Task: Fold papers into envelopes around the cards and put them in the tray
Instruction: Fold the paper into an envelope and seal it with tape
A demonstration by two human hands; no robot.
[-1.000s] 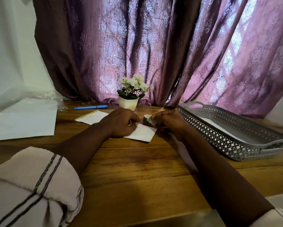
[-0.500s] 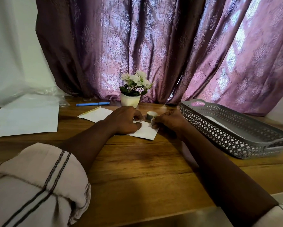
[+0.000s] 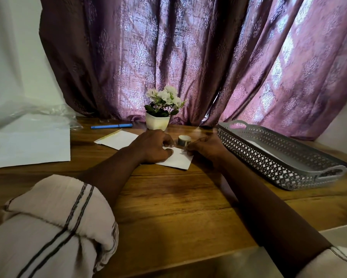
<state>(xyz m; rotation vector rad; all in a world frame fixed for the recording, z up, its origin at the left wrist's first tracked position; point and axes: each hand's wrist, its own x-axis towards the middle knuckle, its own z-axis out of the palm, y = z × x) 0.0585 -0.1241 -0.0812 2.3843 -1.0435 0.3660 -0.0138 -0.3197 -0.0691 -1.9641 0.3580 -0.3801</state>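
One tray (image 3: 258, 157) — one pen (image 3: 111, 126), one pot (image 3: 157, 123)

- Near side of the flower pot (image 3: 157, 123): wide bare counter (image 3: 178, 207), crossed only by two forearms.
- Just in front of the pot: left hand (image 3: 152, 146), right hand (image 3: 205, 148) and folded paper (image 3: 176, 160) fill the spot.
- Tape roll (image 3: 184, 140) stands just right of the pot, close to the right fingers (image 3: 190, 150).
- Further right of the pot: tray (image 3: 258, 163) walls block low passes.
- Left of the pot: pen (image 3: 111, 126), flat card (image 3: 118, 139), then loose sheets (image 3: 30, 145).
- Behind the pot: curtain (image 3: 168, 57) closes it off.
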